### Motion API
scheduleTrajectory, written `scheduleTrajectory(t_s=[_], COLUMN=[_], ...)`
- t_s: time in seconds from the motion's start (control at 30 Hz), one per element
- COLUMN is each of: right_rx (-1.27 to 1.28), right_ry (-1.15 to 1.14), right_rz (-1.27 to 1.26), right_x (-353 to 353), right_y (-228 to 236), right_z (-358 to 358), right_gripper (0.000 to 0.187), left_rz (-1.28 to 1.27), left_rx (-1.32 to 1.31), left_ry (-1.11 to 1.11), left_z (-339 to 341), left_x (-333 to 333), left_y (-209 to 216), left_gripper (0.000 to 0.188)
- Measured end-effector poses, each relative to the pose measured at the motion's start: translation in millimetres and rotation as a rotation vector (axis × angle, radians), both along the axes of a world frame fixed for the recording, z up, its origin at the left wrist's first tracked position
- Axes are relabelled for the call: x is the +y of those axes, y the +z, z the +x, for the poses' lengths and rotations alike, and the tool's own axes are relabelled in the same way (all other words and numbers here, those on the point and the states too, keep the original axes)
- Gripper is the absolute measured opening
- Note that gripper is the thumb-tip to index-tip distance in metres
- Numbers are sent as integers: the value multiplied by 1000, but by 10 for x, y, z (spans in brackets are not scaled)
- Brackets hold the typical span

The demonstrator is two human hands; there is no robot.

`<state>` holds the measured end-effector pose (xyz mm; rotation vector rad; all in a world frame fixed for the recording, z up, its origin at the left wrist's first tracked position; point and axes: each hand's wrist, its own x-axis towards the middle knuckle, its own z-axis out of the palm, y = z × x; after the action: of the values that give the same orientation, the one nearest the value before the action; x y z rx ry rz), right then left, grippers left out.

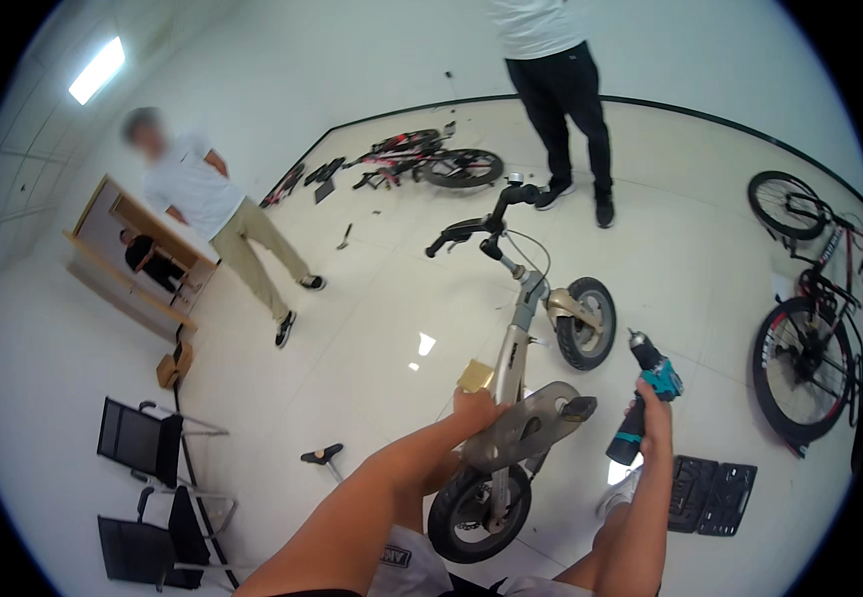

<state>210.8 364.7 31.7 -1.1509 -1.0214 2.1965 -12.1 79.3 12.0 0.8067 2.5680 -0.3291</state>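
A small gold-and-grey bike (511, 363) stands upright in front of me, its handlebar pointing away and its rear wheel (479, 513) close to my legs. My left hand (478, 410) is closed beside the frame, around the lower end of a flat gold-coloured piece (475, 375). Whether that piece belongs to the bike I cannot tell. A grey perforated plate (526, 428) covers the middle of the frame. To the right of the bike, my right hand (655, 410) grips a teal-and-black cordless drill (662, 379), its chuck tilted up and away.
An open black tool case (712, 496) lies at right, below a red-and-black bicycle (807, 360). A T-handled black tool (323, 455) and a hammer (345, 237) lie on the floor. Bicycle parts (421, 164) lie farther back. Two people stand beyond; chairs (143, 438) line the left wall.
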Motion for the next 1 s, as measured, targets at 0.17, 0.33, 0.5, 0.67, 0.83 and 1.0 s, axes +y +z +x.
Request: scheduleTrajectory(t_s=[0.17, 0.33, 0.5, 0.67, 0.83, 1.0], right_rx=[24, -6, 21, -23, -49, -44], right_ry=[22, 16, -31, -17, -69, -60], right_rz=[-36, -64, -67, -30, -70, -89], right_x=[-139, -38, -64, -36, 101, 24], right_y=[264, 296, 285, 298, 361, 379], right_z=[-22, 157, 155, 282, 283, 183], right_gripper=[26, 25, 24, 28, 27, 26], left_rz=[33, 35, 138, 141, 182, 180], left_rx=[88, 34, -30, 35, -26, -50], left_ry=[-10, -257, -45, 41, 44, 102], left_z=[195, 855, 1318, 1391, 1265, 1397], left_x=[-148, 286, 605, 674, 688, 755], left_y=[-536, -546, -873, -1030, -698, -756], left_gripper=[75, 67, 57, 61, 60, 59])
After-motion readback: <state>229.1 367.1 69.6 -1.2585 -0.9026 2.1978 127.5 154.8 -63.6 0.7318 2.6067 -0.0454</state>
